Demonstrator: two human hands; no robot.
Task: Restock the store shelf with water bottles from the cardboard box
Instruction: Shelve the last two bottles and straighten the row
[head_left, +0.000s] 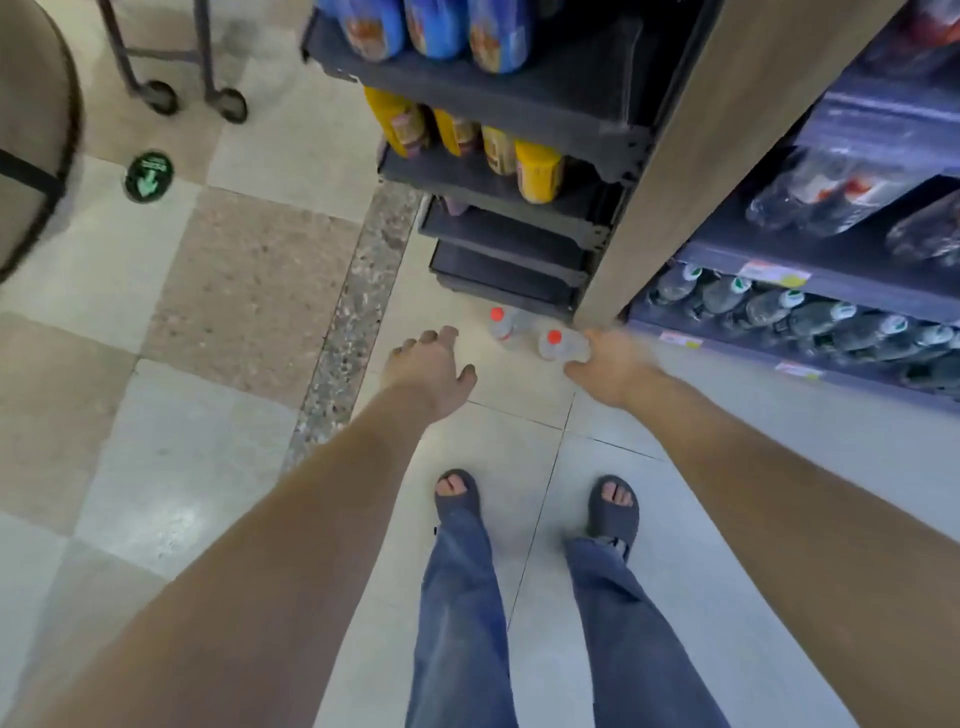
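Two clear water bottles with red caps are on the floor tiles at the foot of the wooden shelf end. My left hand (431, 364) hovers open with spread fingers just left of the left bottle (506, 326) and does not touch it. My right hand (615, 364) is blurred; its fingers and thumb curl round the body of the right bottle (557, 345). The store shelf (779, 312) on the right holds rows of dark bottles with white and green caps. No cardboard box is in view.
A dark rack (519, 218) with yellow and blue packs stands behind the bottles. The wooden shelf end (691, 171) rises just right of it. A wheeled cart frame (156, 93) and a green floor sticker (148, 175) are at far left. My sandalled feet (457, 499) are below the hands.
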